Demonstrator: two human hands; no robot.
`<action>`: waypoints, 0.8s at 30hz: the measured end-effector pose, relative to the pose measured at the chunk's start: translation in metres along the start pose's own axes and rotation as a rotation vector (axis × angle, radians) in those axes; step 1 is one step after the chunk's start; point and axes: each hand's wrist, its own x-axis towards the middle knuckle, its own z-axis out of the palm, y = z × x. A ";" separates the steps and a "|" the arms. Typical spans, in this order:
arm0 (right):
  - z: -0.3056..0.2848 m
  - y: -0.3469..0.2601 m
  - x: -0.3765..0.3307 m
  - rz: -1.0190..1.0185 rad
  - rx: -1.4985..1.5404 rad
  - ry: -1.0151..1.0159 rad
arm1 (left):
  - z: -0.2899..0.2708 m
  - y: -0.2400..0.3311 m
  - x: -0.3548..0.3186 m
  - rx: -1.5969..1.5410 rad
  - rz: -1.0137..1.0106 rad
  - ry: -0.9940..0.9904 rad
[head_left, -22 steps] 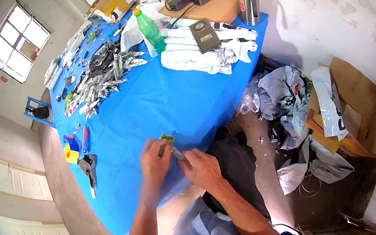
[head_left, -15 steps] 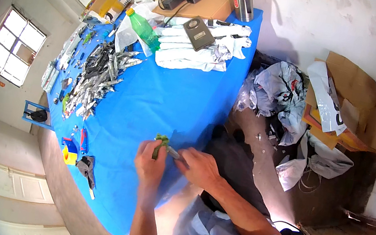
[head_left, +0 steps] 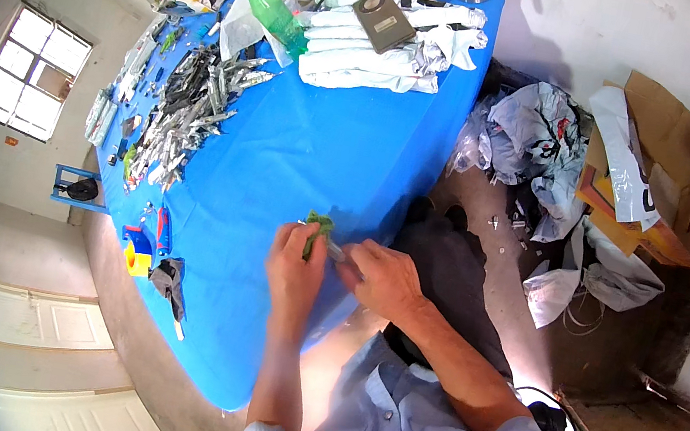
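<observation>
My left hand (head_left: 296,264) is closed on a crumpled green strip (head_left: 320,228) above the near part of the blue table cover (head_left: 271,165). Its kind I cannot make out. From the green strip a small, pale, clear-looking piece (head_left: 336,252) reaches across to my right hand (head_left: 386,280), whose thumb and fingers pinch its end. The two hands are close together but apart, joined only by what they hold. Farther off on the left lies a heap of thin silvery and dark packets (head_left: 187,118).
A tape dispenser with yellow tape (head_left: 137,260) and a dark cloth (head_left: 168,284) lie near the left table edge. Farther back are a green bottle (head_left: 274,16), stacked white bags (head_left: 370,72) and a small dark device (head_left: 383,21). On the right stands an open cardboard box (head_left: 689,202).
The head view has shifted, so the table things sit higher in the picture. Both hands keep their hold on the green strip and the pale piece, with only slight movement of the fingers.
</observation>
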 end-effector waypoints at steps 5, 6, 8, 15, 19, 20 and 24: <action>0.000 -0.003 0.002 0.021 -0.039 0.012 | 0.001 -0.017 0.011 0.024 -0.001 0.045; 0.000 -0.003 0.002 0.016 -0.035 0.024 | 0.001 -0.017 0.011 0.023 -0.002 0.053; 0.001 -0.001 0.001 0.006 -0.028 0.036 | -0.002 -0.018 0.008 0.014 -0.006 0.045; -0.002 0.003 -0.002 0.015 -0.041 -0.052 | 0.002 0.019 -0.025 -0.050 0.027 -0.042; -0.001 0.002 -0.001 -0.004 -0.013 -0.001 | 0.001 0.017 -0.018 -0.042 -0.036 -0.033; -0.001 0.001 0.000 -0.004 -0.011 0.006 | 0.001 0.015 -0.014 -0.029 -0.030 -0.029; -0.001 -0.002 0.002 0.010 -0.009 0.014 | 0.002 -0.009 -0.001 0.031 0.016 0.012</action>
